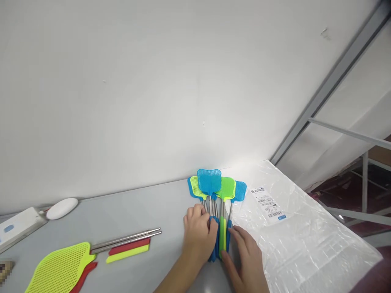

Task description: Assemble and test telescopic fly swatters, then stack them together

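Note:
A bunch of fly swatters (209, 181) with blue and yellow-green heads lies fanned out near the wall, on metal shafts with blue and green handles. My left hand (200, 232) is closed over the handles from the left, its fingers curled round them and partly hiding them. From the right, my right hand (246, 256) presses finger and thumb against a blue handle (229, 234) and the green handle (221, 236).
At left lie a large yellow swatter head (61, 266), a red one (84, 278) beneath, metal rods (128, 239) and loose red and yellow handles (128, 253). A white oval object (62, 208) stands farther back. A labelled clear plastic bag (299, 244) covers the table's right side.

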`<state>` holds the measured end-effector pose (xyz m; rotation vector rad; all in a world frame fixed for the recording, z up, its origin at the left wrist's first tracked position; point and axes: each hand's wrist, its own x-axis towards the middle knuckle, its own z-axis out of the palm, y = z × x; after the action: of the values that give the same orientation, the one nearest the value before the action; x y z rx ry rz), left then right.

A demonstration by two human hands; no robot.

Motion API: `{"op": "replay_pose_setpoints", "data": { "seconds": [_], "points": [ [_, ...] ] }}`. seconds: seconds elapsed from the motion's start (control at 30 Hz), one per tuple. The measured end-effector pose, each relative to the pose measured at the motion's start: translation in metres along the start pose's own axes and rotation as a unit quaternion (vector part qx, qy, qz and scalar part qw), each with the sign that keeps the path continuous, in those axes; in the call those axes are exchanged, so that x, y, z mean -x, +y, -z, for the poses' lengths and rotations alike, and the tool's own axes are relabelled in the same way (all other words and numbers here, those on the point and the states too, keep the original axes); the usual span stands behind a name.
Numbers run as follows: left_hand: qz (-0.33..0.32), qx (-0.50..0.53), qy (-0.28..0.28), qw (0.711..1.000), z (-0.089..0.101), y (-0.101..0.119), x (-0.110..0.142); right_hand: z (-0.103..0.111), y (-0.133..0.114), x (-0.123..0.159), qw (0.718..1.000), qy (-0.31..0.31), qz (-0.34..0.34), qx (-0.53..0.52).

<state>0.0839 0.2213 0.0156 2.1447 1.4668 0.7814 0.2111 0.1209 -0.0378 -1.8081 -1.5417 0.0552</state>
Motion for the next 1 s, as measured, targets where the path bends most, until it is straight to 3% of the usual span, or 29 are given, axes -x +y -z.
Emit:
{"op": "replay_pose_setpoints", "data": {
  "seconds": [0.37,0.67,0.77,0.9,1.0],
  "points": [
    [0.008,-0.056,-0.031,0.998,-0.003,0.002,-0.005,-0.011,0.007,0.002,0.995,-0.032,0.075,0.063],
    [-0.036,-0.014,0.005,0.999,0.005,0.0,0.012,0.01,-0.006,-0.002,0.991,-0.107,0.078,0.027],
    [-0.084,0.015,-0.005,0.996,0.03,-0.012,0.04,0.016,-0.009,-0.002,0.992,-0.086,0.09,0.037],
    [-0.16,0.014,-0.022,0.987,0.086,-0.05,0.095,0.019,-0.021,0.005,0.991,-0.009,0.122,0.054],
    [-0.106,0.017,0.009,0.994,0.127,-0.087,0.136,0.013,-0.044,0.016,0.987,0.047,0.143,0.052]
  ]
}}
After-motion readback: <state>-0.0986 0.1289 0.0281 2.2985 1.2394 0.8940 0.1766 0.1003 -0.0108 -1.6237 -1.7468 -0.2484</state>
